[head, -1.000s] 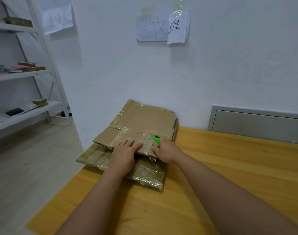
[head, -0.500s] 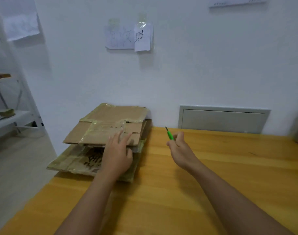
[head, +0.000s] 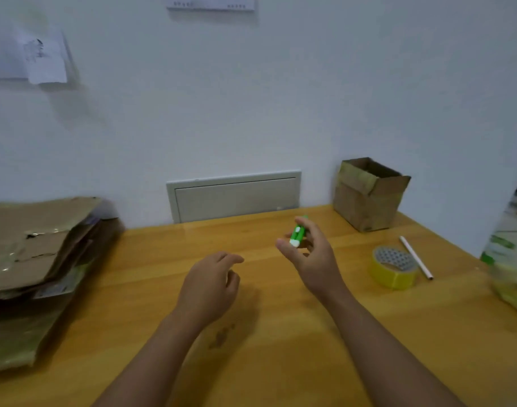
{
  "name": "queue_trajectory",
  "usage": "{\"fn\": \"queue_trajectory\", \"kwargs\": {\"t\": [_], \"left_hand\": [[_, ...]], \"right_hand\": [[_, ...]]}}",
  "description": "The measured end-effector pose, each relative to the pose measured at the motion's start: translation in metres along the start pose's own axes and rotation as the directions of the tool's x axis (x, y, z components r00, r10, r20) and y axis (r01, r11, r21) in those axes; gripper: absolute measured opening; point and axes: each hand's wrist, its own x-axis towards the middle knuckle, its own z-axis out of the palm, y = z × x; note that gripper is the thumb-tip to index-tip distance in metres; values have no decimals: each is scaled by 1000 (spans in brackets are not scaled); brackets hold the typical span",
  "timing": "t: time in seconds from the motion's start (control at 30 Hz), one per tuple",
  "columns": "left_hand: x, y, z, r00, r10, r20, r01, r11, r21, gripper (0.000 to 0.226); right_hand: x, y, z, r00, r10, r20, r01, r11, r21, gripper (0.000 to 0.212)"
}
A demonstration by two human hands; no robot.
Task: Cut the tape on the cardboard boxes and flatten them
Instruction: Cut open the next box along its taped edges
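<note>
Off to the left edge of the wooden surface lies the stack of flattened boxes, which the left hand pressed on a moment ago and has now left, hovering loosely curled and empty above the bare middle while the view has swung right. Meanwhile the right hand, fingers closed round the green cutter, has lifted clear of the stack, which suggests that box is finished and the small upright box by the white wall comes next. Near it rest a yellow tape roll and a white pen, with a grey wall panel behind.
</note>
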Motion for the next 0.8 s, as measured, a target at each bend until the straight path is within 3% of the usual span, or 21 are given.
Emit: {"fn": "queue_trajectory", "kwargs": {"t": [0.07,0.17,0.27,0.4,0.53,0.7,0.8], "left_hand": [[16,24,16,1000,14,16,-14,1000,-26,31],[45,54,35,999,36,20,-35,999,-30,30],[80,79,49,997,64,37,-63,998,-24,31],[137,113,66,988,128,89,-126,992,-30,37],[197,153,95,962,229,149,-225,973,-45,43],[256,197,138,924,358,136,-345,932,-106,56],[285,217,161,893,404,200,-393,915,-92,70]], "right_hand": [[3,10,-26,999,-29,-32,27,997,-70,51],[11,33,-52,927,-190,-323,119,966,-228,19],[16,50,-69,846,-220,-485,125,967,-221,32],[20,57,-87,808,-152,-569,92,987,-133,37],[26,55,-103,725,-64,-686,77,997,-11,43],[29,66,-113,653,8,-757,37,998,43,13],[34,78,-116,632,70,-771,-25,997,70,18]]}}
